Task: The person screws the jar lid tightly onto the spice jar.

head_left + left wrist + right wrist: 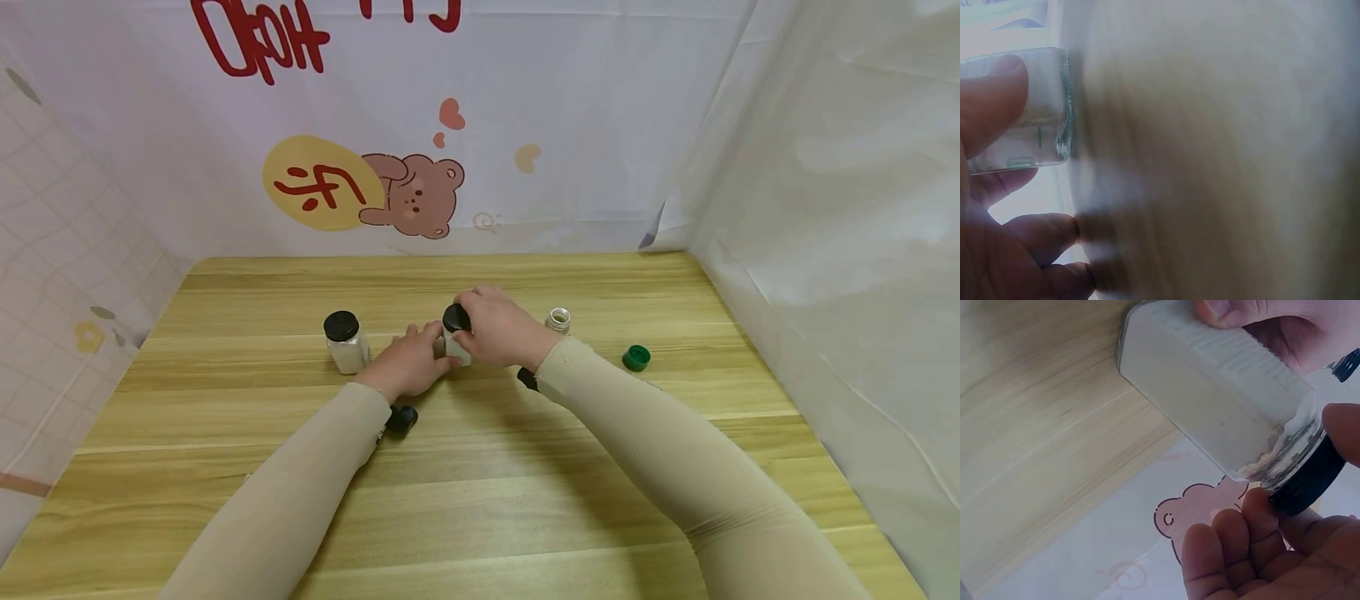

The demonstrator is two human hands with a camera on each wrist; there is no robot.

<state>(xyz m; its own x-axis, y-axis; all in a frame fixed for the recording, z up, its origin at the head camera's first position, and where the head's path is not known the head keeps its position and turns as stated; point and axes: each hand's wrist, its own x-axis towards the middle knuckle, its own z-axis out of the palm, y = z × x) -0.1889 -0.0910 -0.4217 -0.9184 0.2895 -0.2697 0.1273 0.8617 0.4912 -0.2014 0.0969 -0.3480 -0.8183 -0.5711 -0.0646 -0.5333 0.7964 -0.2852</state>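
Square glass jar [1210, 394] toward the far edge of the counter [480, 508], midway between its side edges: left hand [408, 364] pinches the body, right hand [498, 327] grips the black lid [1311, 476]; lid-twisting, I judge, calling next for steady glass

Furnished with a light wood-grain tabletop [465, 525]; bounded at the rear by a white printed sheet [600, 83] bearing a brown bear [427, 196], a yellow disc [303, 212] and red lettering [243, 42]; closed at left by a grid-patterned sheet [45, 225], at right by a creased white sheet [832, 183]. Lit softly, with diffuse shadows.
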